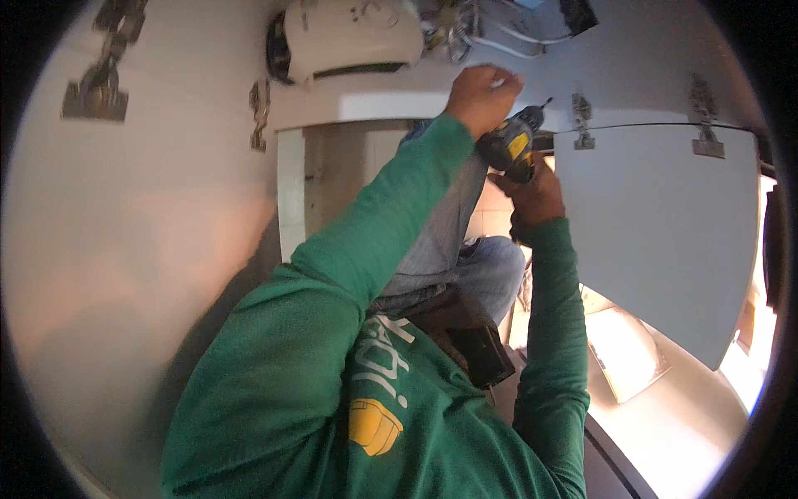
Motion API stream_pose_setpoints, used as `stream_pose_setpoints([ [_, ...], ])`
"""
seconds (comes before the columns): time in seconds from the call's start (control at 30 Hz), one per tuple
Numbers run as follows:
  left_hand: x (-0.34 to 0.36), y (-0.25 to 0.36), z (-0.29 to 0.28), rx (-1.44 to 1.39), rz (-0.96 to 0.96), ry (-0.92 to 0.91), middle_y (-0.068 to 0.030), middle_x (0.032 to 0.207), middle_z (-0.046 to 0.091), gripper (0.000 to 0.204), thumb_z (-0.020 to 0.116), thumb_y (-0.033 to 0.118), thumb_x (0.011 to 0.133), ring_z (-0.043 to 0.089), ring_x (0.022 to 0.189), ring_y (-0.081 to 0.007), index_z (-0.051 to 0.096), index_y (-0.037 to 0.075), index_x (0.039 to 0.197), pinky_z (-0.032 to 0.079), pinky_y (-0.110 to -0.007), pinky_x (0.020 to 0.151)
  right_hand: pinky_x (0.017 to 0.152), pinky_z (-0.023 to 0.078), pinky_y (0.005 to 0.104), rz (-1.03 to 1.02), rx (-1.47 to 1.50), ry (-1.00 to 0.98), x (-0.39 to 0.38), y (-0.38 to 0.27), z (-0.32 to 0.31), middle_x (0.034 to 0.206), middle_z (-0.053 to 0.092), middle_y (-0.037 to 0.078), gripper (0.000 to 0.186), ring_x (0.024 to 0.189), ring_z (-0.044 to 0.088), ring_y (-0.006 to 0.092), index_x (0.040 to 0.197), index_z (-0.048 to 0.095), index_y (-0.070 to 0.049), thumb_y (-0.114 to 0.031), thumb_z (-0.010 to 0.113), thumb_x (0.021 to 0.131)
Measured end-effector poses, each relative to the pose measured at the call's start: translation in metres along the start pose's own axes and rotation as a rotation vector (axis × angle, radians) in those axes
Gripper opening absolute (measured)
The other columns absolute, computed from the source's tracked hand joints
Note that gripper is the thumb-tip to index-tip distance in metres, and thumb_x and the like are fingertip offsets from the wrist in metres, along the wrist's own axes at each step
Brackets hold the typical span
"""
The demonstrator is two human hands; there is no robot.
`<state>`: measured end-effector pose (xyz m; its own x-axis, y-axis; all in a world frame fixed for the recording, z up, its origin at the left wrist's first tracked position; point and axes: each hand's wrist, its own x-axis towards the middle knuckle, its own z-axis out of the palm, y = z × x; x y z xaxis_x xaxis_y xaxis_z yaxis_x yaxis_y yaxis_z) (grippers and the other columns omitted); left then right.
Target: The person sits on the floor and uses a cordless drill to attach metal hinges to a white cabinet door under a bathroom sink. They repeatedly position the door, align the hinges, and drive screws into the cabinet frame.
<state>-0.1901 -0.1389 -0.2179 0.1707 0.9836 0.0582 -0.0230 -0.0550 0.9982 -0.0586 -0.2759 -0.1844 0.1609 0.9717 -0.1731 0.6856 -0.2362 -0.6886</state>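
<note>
A: Where's the drill [514,146]?

B: Right at the fingers. The right hand [540,198] has its grip wrapped, below the body. The left hand [484,98] sits just beside the body on the other side, its fingers [507,83] curled. I can't tell whether they pinch something small.

A: What would worry you there?

B: If they do hold a small part, a loose pinch could drop it. And the drill bit [547,102] points away from the right fingers, near the left ones; a squeeze of the trigger at a bad moment could catch skin or the green sleeve [453,137].

A: A little further out?

B: Just right of the left fingers, past the bit, is a metal hinge [583,121] at the upper edge of a white panel [657,233]. Tilted against a screw, the bit could slip and score that panel.

A: And furthest?

B: Up and left of the left fingers is a rounded white appliance [353,37]; pale cables [509,47] run above them. A wide upward swing of the drill might snag those, I'd guess.
</note>
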Motion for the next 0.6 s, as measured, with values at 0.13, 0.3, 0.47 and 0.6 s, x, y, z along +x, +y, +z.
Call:
stream_pose_setpoints([
  [0.13, -0.014, 0.028, 0.010, 0.049, -0.168, 0.207, -0.0271, 0.098, 0.069, 0.046, 0.066, 0.036, 0.083, 0.064, 0.103, -0.0412, 0.069, -0.008, 0.096, 0.049, -0.045, 0.093, 0.072, 0.054, 0.0394, 0.043, -0.204, 0.038, 0.011, -0.008, 0.013, 0.090, 0.071, 0.016, 0.051, 0.081, 0.070, 0.0275, 0.108, 0.060, 0.000, -0.032, 0.082, 0.074],
  [0.3, -0.044, -0.010, 0.043, 0.124, -0.223, 0.482, -0.0264, 0.104, 0.065, 0.062, 0.072, 0.041, 0.077, 0.064, 0.099, -0.0431, 0.061, -0.010, 0.110, 0.051, -0.049, 0.088, 0.074, 0.055, 0.0408, -0.059, -0.464, 0.227, 0.038, 0.031, 0.028, 0.082, 0.071, 0.017, 0.057, 0.080, 0.071, 0.0321, 0.105, 0.060, -0.002, -0.044, 0.081, 0.073],
  [0.47, -0.060, -0.048, 0.046, -0.095, -0.271, 0.322, -0.0217, 0.103, 0.064, 0.067, 0.079, 0.047, 0.071, 0.064, 0.097, -0.0401, 0.057, -0.003, 0.110, 0.051, -0.050, 0.085, 0.078, 0.051, 0.0509, 0.061, -0.404, 0.200, 0.036, 0.019, 0.042, 0.099, 0.068, 0.026, 0.047, 0.096, 0.065, 0.0454, 0.105, 0.062, 0.001, -0.039, 0.073, 0.081],
  [0.6, -0.048, -0.052, 0.054, -0.102, -0.285, 0.347, -0.0187, 0.103, 0.064, 0.063, 0.083, 0.044, 0.067, 0.064, 0.099, -0.0380, 0.058, 0.001, 0.106, 0.051, -0.050, 0.085, 0.080, 0.051, 0.0515, 0.010, -0.581, 0.230, 0.049, 0.027, 0.042, 0.099, 0.068, 0.028, 0.045, 0.096, 0.064, 0.0468, 0.102, 0.061, 0.003, -0.037, 0.070, 0.082],
])
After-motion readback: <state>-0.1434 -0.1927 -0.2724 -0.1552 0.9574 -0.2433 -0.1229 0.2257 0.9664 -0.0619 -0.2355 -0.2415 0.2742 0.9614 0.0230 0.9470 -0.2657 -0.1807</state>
